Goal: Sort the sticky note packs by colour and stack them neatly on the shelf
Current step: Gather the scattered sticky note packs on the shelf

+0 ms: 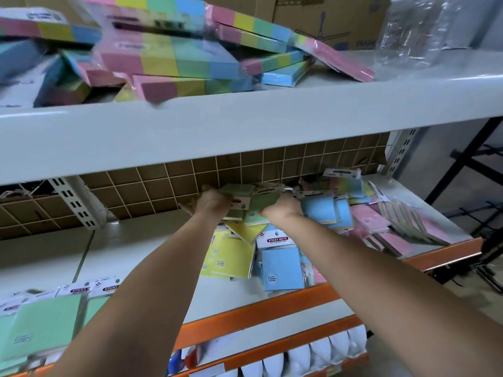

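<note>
we hold a handful of green sticky note packs (246,201) up at the back of the middle shelf (152,238), just in front of the brown grid backing (168,183). our left hand (211,204) is curled round the left side of the bunch and our right hand (280,209) grips its right side, fingers wrapped over the packs, so both hands are closed on the same greens. how many packs are in the bunch we cannot tell; the edges blur together.

just below our hands lies the unsorted heap: yellow packs (231,255), blue packs (283,268) with "sticky note" headers, more blue ones (326,213) behind the right wrist, and pink packs (373,221) slumped toward the right end of the shelf. these overlap each other at all angles, touching and tilted.

at the near left of the same shelf a row of green packs (46,319) already lies side by side, headers upward, well apart from the heap. we judge that to be the green group begun, and the bunch in our hands likely belongs with it.

so the task looks early: green is partly gathered, while yellow, blue and pink are not yet separated or stacked.

on the upper shelf (245,112) multicolour note blocks (168,58) lie in a loose pile, with cardboard boxes (313,20) behind.
</note>
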`<state>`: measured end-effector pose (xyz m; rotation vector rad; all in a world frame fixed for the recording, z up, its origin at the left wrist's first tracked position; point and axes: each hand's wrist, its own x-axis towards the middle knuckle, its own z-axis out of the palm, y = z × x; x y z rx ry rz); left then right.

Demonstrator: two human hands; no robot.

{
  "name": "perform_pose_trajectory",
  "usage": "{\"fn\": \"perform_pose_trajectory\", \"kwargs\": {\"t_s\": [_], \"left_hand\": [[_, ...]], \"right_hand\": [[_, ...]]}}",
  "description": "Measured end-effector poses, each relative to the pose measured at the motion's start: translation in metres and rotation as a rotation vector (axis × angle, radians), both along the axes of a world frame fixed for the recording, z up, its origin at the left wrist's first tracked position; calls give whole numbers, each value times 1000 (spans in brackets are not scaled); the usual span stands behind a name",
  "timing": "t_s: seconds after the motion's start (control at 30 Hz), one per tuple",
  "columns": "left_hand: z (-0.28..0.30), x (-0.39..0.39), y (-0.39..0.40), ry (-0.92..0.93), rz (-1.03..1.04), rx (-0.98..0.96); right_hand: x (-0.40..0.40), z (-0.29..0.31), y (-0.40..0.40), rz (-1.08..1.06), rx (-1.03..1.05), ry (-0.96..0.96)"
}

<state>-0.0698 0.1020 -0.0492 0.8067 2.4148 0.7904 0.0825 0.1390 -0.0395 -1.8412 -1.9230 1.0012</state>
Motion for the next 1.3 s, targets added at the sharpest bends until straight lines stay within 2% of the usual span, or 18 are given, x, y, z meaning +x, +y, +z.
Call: {"fn": "perform_pose_trajectory", "kwargs": {"t_s": [0.1, 0.27, 0.53, 0.73, 0.83, 1.0, 1.2, 1.3], "left_hand": [[-1, 2, 4, 99, -5, -7], [0, 8, 2, 50, -12, 23], [9, -1, -30, -321, 5, 383], [8, -13, -54, -475, 119, 533], [12, -17, -67, -563, 176, 559], [17, -17, -90, -737, 201, 630], [17, -11, -116, -812, 221, 594], [15, -10, -123, -843, 207, 596]], "right_hand": [[2, -1, 2, 5, -1, 7], [6, 0, 3, 16, -13, 14], [14, 12, -9, -80, -79, 185], [11, 17, -18, -134, -13, 232], [9, 20, -23, -163, -4, 307], [0, 21, -36, -144, -46, 547], [-22, 15, -69, 5, -240, 620], [-30, 8, -82, 64, -233, 624]]}}
